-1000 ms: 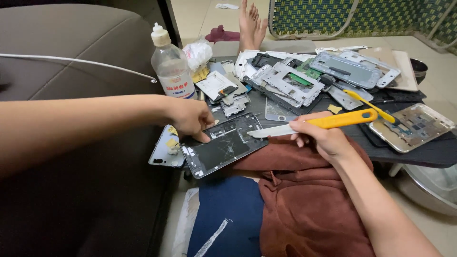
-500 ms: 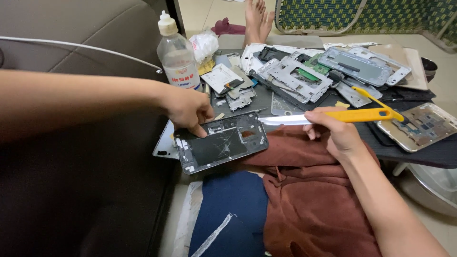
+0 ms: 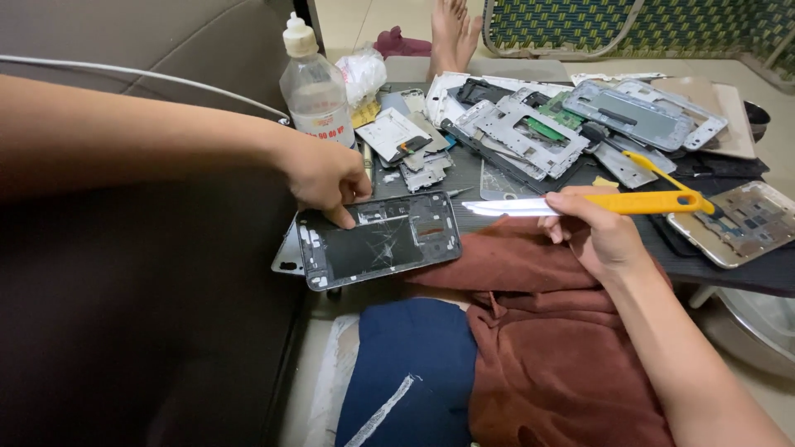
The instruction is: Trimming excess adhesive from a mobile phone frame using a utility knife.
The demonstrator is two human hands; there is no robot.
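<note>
Left hand (image 3: pixel 325 175) palm down with fingertips pressed low, right hand (image 3: pixel 598 233) curled closed, both forearms extended.

You have a dark phone frame (image 3: pixel 379 242) lying flat, tilted slightly, at the near left edge of the table, its inner glass cracked in a star pattern near the middle. To its right you have a knife (image 3: pixel 580 204) with a yellow handle and pale blade, held level, its tip pointing left, above the frame's far right corner.

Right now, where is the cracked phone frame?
In the head view, left of centre: the cracked phone frame lies under the left hand, beside the brown cloth.
</note>
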